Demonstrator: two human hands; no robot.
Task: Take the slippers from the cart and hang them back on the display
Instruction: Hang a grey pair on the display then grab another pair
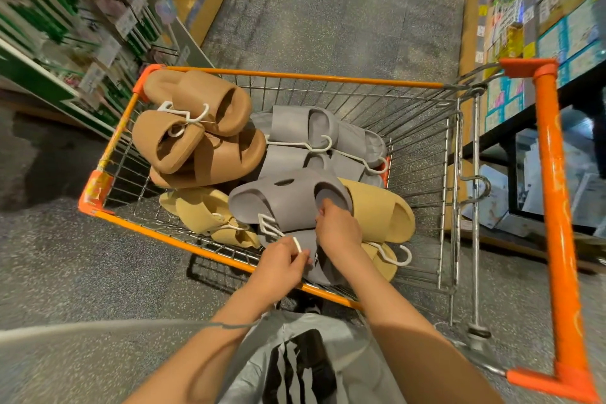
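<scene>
Both hands on grey slippers (288, 200) in the cart (210, 251), frame centre.
Left hand (282, 261) fingers pinch the white hanger (296, 243); right hand (337, 226) fingers grip the strap.

The cart (210, 252) has orange rails over silver wire. Inside lie brown slippers (200, 128), grey slippers (288, 200) and pale yellow slippers (380, 213), all on white hangers (269, 223). The floor (344, 10) is speckled grey; shelving at upper left (39, 82) is green and white.
</scene>
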